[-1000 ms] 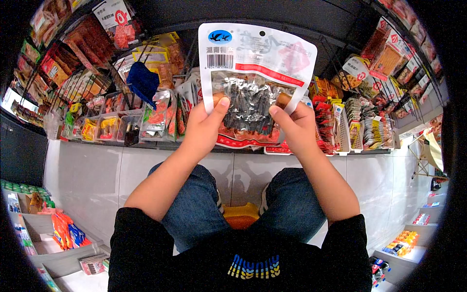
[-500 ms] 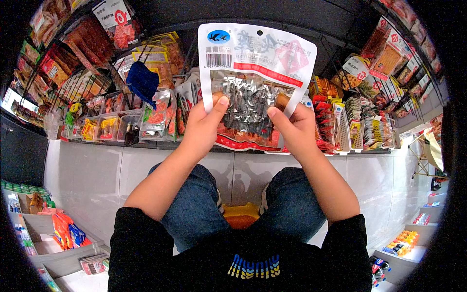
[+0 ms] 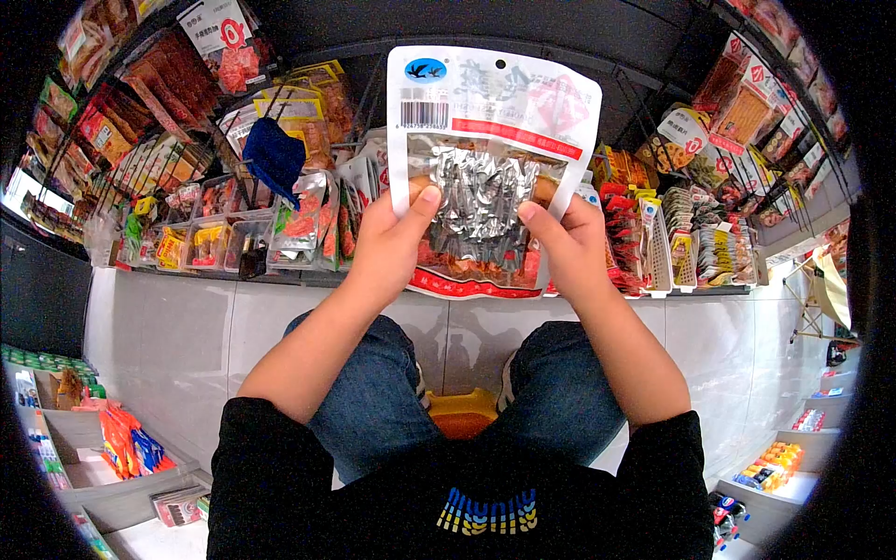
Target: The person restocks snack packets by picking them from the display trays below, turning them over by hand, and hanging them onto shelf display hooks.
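Upright in front of me is a white snack bag (image 3: 495, 98) with a blue bird logo, a barcode, a hang hole and a clear window. Dark, shiny silvery pieces show through the window. My left hand (image 3: 397, 229) grips its left edge, thumb on the near face and fingers behind. On the opposite edge, my right hand (image 3: 571, 238) pinches the bag the same way, thumb over the window. The fingers behind the bag are partly hidden.
Behind the bag, a shelf carries plastic bins (image 3: 207, 245) and white baskets (image 3: 658, 245) of packets. Packaged snacks (image 3: 219, 42) hang on both sides, with a blue cloth item (image 3: 273, 154) at left. Low shelves (image 3: 89, 448) flank me; a yellow stool (image 3: 462, 411) is under me.
The bag has tilted slightly and its lower edge sits a little lower. Glare on its window and red strip has shifted. Both hands keep their hold, nearly unmoved.
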